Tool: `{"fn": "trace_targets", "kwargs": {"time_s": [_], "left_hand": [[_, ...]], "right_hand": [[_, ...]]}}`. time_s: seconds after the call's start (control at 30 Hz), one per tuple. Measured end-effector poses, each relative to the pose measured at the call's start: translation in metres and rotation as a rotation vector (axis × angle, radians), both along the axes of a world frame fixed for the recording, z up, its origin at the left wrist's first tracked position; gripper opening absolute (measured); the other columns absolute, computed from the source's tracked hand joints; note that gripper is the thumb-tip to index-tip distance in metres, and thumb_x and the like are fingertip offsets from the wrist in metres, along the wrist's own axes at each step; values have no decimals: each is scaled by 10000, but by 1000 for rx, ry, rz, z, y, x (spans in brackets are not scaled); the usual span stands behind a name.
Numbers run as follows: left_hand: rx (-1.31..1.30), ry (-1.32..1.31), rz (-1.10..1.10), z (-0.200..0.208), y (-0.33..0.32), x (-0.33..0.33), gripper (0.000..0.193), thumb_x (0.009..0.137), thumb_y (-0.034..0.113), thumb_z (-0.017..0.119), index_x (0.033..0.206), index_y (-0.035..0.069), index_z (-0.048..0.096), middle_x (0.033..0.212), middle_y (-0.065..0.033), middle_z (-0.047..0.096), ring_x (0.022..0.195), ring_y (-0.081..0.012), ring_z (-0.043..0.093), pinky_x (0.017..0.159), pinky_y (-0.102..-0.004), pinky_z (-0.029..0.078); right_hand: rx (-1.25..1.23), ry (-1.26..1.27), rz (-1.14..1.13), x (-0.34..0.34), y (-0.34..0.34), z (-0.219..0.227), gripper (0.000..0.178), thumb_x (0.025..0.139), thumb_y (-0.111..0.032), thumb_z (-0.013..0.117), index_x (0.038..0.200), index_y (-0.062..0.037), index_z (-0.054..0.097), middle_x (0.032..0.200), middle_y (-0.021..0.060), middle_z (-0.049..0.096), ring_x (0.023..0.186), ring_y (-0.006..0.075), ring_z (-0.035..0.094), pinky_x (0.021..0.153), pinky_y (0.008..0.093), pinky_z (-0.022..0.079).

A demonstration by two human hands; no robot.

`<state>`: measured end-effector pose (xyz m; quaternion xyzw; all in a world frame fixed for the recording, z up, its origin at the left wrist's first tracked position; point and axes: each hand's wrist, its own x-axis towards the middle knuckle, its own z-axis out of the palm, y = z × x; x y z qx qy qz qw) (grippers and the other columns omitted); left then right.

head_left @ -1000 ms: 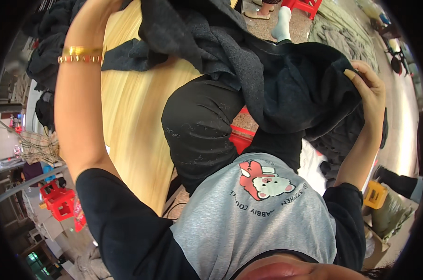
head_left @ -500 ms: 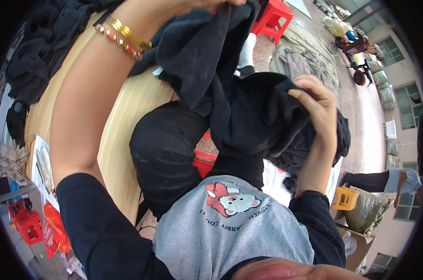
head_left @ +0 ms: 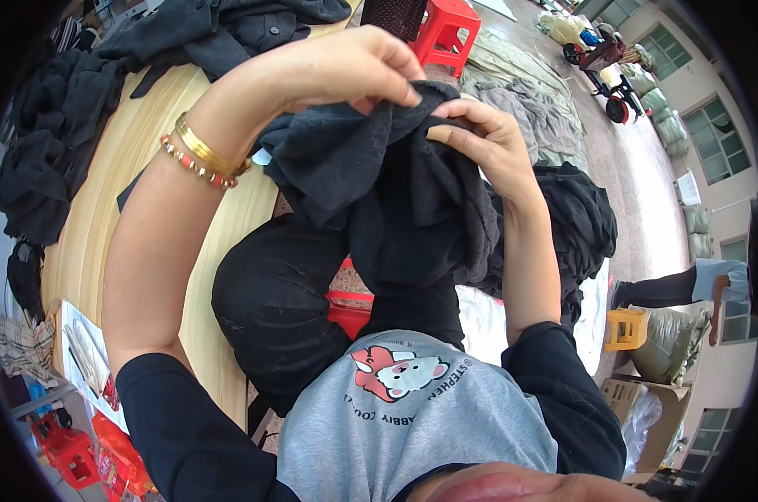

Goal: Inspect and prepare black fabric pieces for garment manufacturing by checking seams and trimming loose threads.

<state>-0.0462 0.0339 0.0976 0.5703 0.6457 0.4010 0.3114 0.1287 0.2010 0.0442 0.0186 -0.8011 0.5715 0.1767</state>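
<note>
A dark charcoal garment hangs in folds between my two hands, above my lap. My left hand, with gold and beaded bracelets at its wrist, pinches the upper edge of the cloth between thumb and fingers. Just to its right, my right hand grips the same garment, thumb on top and the other fingers partly hidden behind the fabric. The hands are close together, and the lower part of the garment droops towards my knees. I cannot make out what kind of garment it is.
A long wooden table on my left bears a heap of dark garments and a buttoned dark coat. More dark clothing is piled at my right. Beyond are a red stool, grey cloths, a yellow stool and a standing person.
My left hand has come down and right, my right hand left and up, so they now meet at the garment's upper edge. The view has shifted, showing more of the coat on the table.
</note>
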Motion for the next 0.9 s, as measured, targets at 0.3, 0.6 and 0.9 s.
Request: {"fn": "trace_targets", "kwargs": {"time_s": [0.3,0.6,0.9], "left_hand": [[33,236,305,-15,-15,16,262,811,156,637,905,-88,639,783,-225,655,756,-284,666,698,-376,498],[521,-825,74,44,-9,45,113,931,91,632,1011,14,656,948,-20,695,833,-66,644,783,-206,507],[343,-608,283,-28,-5,35,126,948,110,631,1002,-2,650,898,8,660,786,-34,586,712,-194,485]], "right_hand": [[-30,52,-93,22,10,9,127,843,34,664,968,13,652,949,4,607,913,69,565,802,197,434],[-620,493,73,40,12,63,164,919,-3,605,1081,21,606,1028,62,653,916,103,631,842,226,506],[642,217,-82,36,-8,22,209,795,23,660,970,-88,686,1046,92,563,867,205,650,734,295,512]]}}
